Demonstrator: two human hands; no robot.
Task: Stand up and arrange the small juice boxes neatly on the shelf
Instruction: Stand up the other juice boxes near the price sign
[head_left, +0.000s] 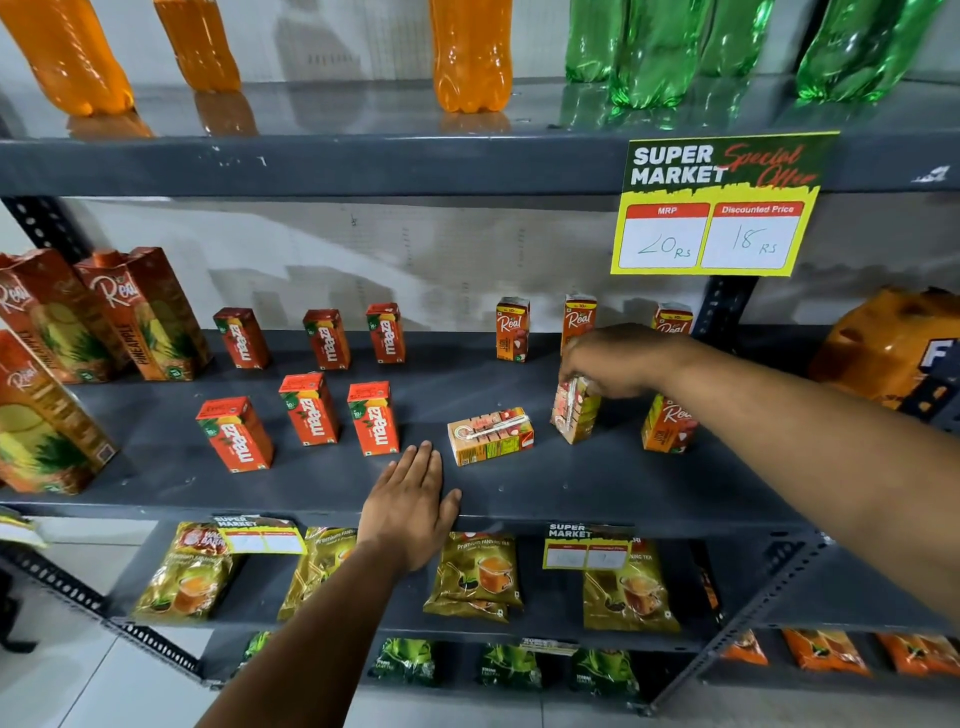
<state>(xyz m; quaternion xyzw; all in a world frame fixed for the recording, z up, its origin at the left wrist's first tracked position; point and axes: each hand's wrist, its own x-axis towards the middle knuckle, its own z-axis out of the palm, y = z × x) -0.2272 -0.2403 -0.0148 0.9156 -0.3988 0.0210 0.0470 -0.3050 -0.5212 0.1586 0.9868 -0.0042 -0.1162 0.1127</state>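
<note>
On the dark grey metal middle shelf (519, 488): six small red cardboard Maaza juice boxes (373, 418) stand upright left of centre in two rows of three, roughly aligned. Right side holds the small orange Real juice boxes: back-row ones (512, 329) are upright, and one small orange box lying flat on its side (491, 435) sits at front centre, straw face up. Another upright orange box (667, 423) stands front right, partly behind the forearm.

Right hand (618, 361) reaches in from the right, grip closed from above on the top of a tilted orange juice box (575, 410); the box leans and looks not yet seated flat. Left hand (410, 506) rests palm-down on the shelf front edge, fingers spread flat, holding nothing, just beside the lying box.

Handling, my read: cartons are light, stiff at edges, and the panels dent if squeezed. The narrow base makes them tippy, and one bump could topple a neighbour. The coated surface is likely a bit slick. Best hold is thumb and fingers across the two narrow sides near the top, clear of the glued straw. Lying box likely next: pinch the upper end and pivot it upright on its base.
</note>
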